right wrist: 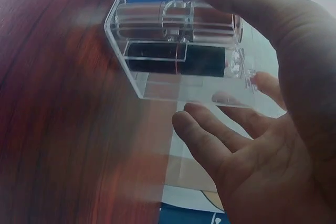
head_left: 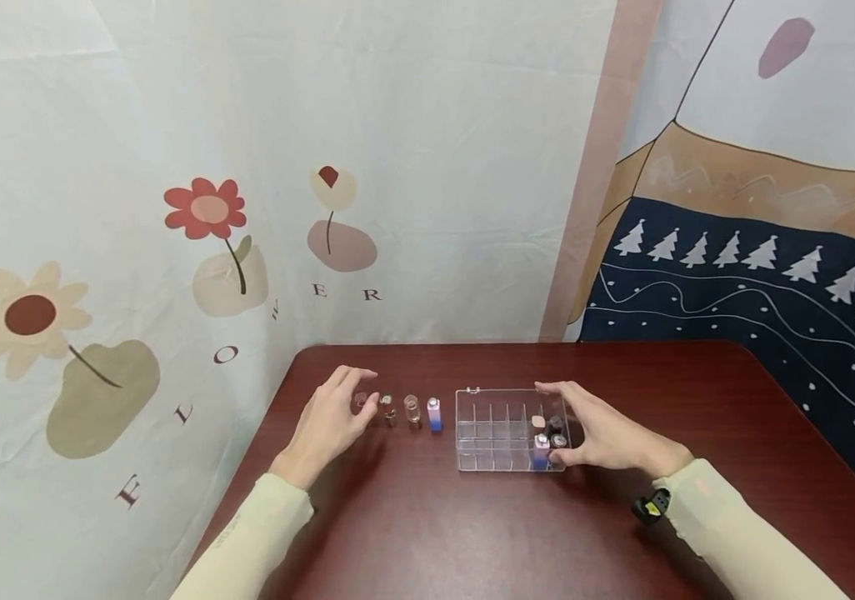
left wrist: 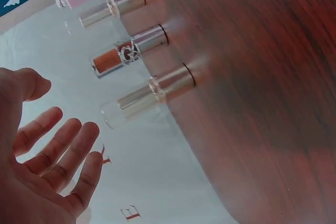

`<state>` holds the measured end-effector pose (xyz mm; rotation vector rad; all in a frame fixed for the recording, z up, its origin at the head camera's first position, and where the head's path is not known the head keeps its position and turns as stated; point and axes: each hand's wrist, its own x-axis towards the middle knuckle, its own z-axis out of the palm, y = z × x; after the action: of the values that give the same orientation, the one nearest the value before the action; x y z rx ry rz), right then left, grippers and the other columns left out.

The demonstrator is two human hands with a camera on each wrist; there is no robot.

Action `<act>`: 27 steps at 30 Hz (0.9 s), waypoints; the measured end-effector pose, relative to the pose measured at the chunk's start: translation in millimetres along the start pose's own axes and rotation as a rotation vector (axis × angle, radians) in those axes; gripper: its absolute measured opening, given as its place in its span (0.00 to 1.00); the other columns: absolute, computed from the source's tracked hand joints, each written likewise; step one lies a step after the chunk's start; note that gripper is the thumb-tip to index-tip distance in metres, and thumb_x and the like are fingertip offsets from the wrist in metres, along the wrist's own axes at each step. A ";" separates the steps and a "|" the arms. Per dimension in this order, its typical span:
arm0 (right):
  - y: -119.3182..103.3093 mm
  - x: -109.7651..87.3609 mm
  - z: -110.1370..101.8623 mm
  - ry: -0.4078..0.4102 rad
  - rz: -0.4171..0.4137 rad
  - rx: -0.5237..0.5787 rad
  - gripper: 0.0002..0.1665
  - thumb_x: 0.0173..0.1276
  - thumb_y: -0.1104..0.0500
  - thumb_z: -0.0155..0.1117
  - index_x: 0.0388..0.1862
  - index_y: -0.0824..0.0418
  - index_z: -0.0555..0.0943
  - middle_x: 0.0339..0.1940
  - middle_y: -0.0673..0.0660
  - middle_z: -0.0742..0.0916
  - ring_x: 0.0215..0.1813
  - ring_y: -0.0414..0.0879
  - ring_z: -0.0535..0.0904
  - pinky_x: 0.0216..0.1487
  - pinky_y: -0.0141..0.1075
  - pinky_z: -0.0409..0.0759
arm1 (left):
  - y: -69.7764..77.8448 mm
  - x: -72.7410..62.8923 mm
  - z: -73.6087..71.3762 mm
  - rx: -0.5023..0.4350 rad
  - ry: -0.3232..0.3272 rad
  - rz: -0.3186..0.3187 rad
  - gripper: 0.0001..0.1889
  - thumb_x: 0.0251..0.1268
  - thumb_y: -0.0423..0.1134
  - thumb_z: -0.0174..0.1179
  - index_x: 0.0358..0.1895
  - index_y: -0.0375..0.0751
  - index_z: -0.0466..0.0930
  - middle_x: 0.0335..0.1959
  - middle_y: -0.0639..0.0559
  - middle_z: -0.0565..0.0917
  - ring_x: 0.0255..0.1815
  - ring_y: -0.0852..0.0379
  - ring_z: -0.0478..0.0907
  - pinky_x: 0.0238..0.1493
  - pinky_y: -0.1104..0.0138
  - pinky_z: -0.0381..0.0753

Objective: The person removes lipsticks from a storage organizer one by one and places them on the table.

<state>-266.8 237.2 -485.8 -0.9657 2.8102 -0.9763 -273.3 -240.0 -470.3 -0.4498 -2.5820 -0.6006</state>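
At the left, the left hand [head_left: 328, 422] hangs beside the row of lipstick tubes, its fingers loosely spread and pinching nothing. Nearest it stands a clear-capped gold lipstick tube [left wrist: 157, 90], then a silver tube with a brownish-red upper half [left wrist: 128, 52], a slim gold tube [left wrist: 113, 7] and a square pink-and-blue tube [head_left: 434, 414], all upright on the red-brown table [head_left: 397, 525]. They look light and rigid; the smooth, shiny sides may slip, so a thumb-and-finger hold around the middle should suit, with the clear cap perhaps liable to pull off.

Right of the row sits the clear divided organizer [head_left: 487, 447], probably light, stiff plastic that could slide or crack; its outer end walls seem the best hold. Its right end carries another pink-and-blue tube [head_left: 541, 452] and a black tube [right wrist: 199, 60]. There the right hand [head_left: 607, 431] grips the organizer between thumb and fingers.
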 end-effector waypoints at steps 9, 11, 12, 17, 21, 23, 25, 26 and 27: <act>-0.5 -3.1 -10.8 -0.058 0.030 -0.014 0.66 0.65 0.49 0.94 0.95 0.47 0.65 0.81 0.61 0.80 0.77 0.60 0.85 0.76 0.64 0.88 | 17.6 2.1 -2.8 -0.039 0.034 0.098 0.18 0.77 0.36 0.76 0.65 0.44 0.90 0.55 0.49 0.91 0.34 0.56 0.89 0.39 0.63 0.89; -0.9 -1.9 -11.8 -0.053 0.025 -0.004 0.68 0.63 0.51 0.95 0.96 0.49 0.64 0.82 0.61 0.81 0.78 0.62 0.85 0.77 0.65 0.87 | 22.7 3.1 -3.3 -0.036 0.042 0.125 0.18 0.77 0.36 0.76 0.65 0.44 0.90 0.55 0.49 0.91 0.31 0.60 0.84 0.36 0.66 0.86; -0.7 -1.3 -11.7 -0.049 0.022 0.000 0.69 0.63 0.52 0.95 0.96 0.50 0.63 0.82 0.62 0.82 0.79 0.63 0.85 0.77 0.65 0.87 | 25.4 3.6 -3.6 -0.033 0.044 0.137 0.17 0.77 0.36 0.76 0.65 0.45 0.90 0.56 0.49 0.91 0.30 0.61 0.81 0.35 0.67 0.84; 3.6 -2.8 -8.5 -0.028 0.026 0.047 0.66 0.62 0.52 0.96 0.92 0.53 0.64 0.82 0.63 0.84 0.79 0.66 0.87 0.77 0.65 0.86 | 36.7 4.5 0.1 -0.034 0.041 0.183 0.17 0.77 0.36 0.76 0.65 0.46 0.90 0.57 0.49 0.92 0.29 0.61 0.74 0.36 0.67 0.81; 7.1 -4.3 -5.8 -0.012 0.021 0.074 0.61 0.63 0.53 0.95 0.88 0.53 0.68 0.80 0.62 0.86 0.77 0.65 0.88 0.76 0.64 0.87 | 43.4 5.6 4.3 -0.042 0.031 0.198 0.18 0.76 0.37 0.77 0.64 0.48 0.90 0.57 0.51 0.92 0.32 0.60 0.77 0.38 0.64 0.83; 8.4 -4.6 -5.2 -0.003 0.012 0.084 0.60 0.62 0.55 0.95 0.87 0.53 0.69 0.79 0.62 0.86 0.76 0.65 0.89 0.76 0.64 0.87 | 46.6 6.4 6.9 -0.048 0.029 0.212 0.17 0.76 0.37 0.77 0.64 0.49 0.90 0.56 0.52 0.91 0.32 0.59 0.80 0.39 0.64 0.85; 9.1 -4.6 -4.8 0.007 0.004 0.095 0.60 0.62 0.57 0.95 0.87 0.54 0.69 0.79 0.61 0.86 0.76 0.64 0.89 0.76 0.64 0.87 | 50.4 7.6 9.8 -0.059 0.026 0.230 0.17 0.76 0.37 0.76 0.64 0.48 0.90 0.55 0.52 0.91 0.32 0.59 0.80 0.40 0.63 0.85; 9.3 -4.5 -4.6 0.010 0.003 0.102 0.60 0.62 0.58 0.94 0.87 0.55 0.69 0.79 0.61 0.87 0.76 0.64 0.89 0.76 0.64 0.87 | 52.4 8.3 11.3 -0.062 0.024 0.239 0.17 0.76 0.37 0.76 0.64 0.48 0.90 0.55 0.52 0.91 0.32 0.58 0.80 0.40 0.63 0.85; 9.4 -4.4 -4.3 0.012 0.005 0.104 0.60 0.62 0.58 0.94 0.87 0.55 0.69 0.79 0.61 0.86 0.76 0.65 0.89 0.75 0.63 0.87 | 54.5 9.0 12.8 -0.067 0.022 0.246 0.17 0.76 0.37 0.76 0.64 0.48 0.91 0.55 0.52 0.92 0.32 0.58 0.80 0.40 0.62 0.85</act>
<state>-269.3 247.9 -488.4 -0.9436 2.7382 -1.1189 -263.5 -185.5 -458.0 -0.7651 -2.4404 -0.6012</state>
